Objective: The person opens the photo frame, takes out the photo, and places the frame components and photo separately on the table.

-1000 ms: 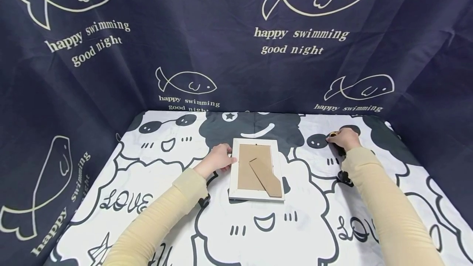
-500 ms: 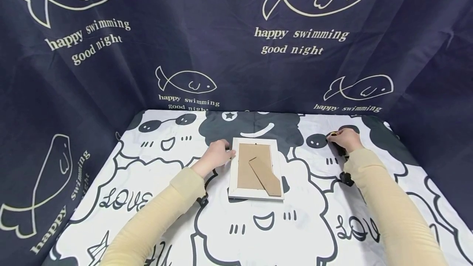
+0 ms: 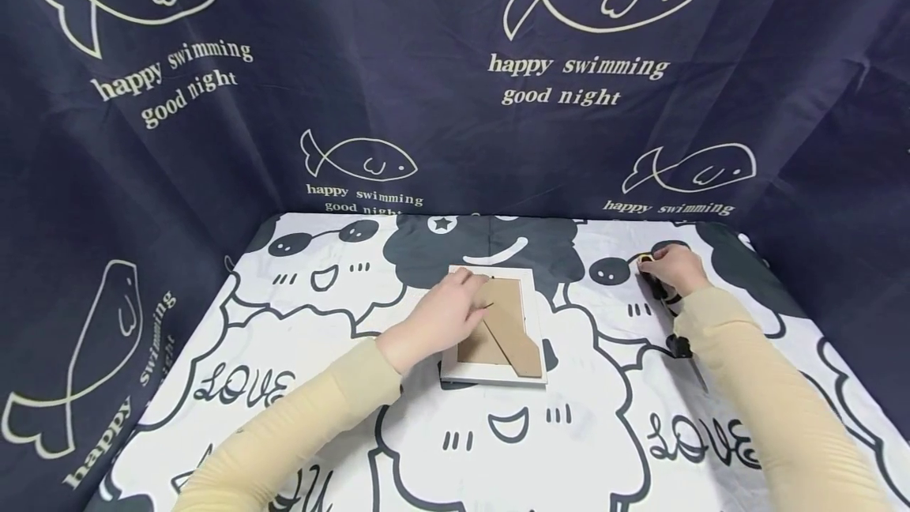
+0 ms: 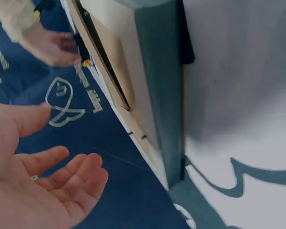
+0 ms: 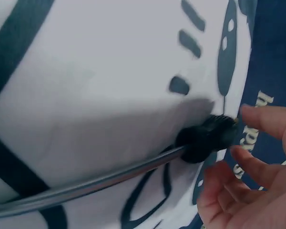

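A picture frame (image 3: 528,314) lies back side up mid-table, its white border round a brown backing board with a folded stand (image 3: 517,344). My left hand (image 3: 442,313) hovers over its upper left part, hiding that corner in the head view. In the left wrist view the left fingers (image 4: 88,183) are relaxed, apart from the frame's edge (image 4: 159,95), with nothing in them. Further right, my right hand (image 3: 678,269) pinches the end of a screwdriver with a black and yellow handle (image 5: 207,138). Its metal shaft (image 5: 109,179) points back toward the body.
A white cloth (image 3: 526,457) with black cartoon drawings covers the table. Dark blue curtains (image 3: 455,101) printed with fish stand round the back and sides. A small black wrist camera (image 3: 678,346) sits under the right wrist.
My left hand has left the frame's left edge and moved right, over its upper left part. The right hand has shifted slightly right with the screwdriver, whose shaft now shows.
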Available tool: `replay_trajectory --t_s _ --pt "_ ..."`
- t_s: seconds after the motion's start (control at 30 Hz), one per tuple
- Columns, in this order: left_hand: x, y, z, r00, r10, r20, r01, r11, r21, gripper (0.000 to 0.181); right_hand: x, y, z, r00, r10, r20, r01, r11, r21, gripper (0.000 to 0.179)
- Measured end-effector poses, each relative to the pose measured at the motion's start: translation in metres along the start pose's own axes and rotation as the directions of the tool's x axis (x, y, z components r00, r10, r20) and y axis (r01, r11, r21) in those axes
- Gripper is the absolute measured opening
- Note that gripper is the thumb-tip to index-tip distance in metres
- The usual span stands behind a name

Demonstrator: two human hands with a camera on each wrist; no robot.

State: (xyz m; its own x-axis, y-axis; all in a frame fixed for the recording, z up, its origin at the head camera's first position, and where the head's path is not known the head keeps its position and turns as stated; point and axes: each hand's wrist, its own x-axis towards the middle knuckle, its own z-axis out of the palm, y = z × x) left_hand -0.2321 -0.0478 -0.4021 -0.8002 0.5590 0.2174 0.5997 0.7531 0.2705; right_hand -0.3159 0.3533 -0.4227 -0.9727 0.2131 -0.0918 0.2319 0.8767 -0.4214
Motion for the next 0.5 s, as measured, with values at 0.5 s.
replay_trajectory --t_s 0.5 --pt "-0.006 0.033 0.016 0.945 0.283 0.162 -0.313 0.925 0.213 0.082 -0.021 -0.077 0.004 0.973 -0.206 0.101 0.183 0.962 0.201 0.057"
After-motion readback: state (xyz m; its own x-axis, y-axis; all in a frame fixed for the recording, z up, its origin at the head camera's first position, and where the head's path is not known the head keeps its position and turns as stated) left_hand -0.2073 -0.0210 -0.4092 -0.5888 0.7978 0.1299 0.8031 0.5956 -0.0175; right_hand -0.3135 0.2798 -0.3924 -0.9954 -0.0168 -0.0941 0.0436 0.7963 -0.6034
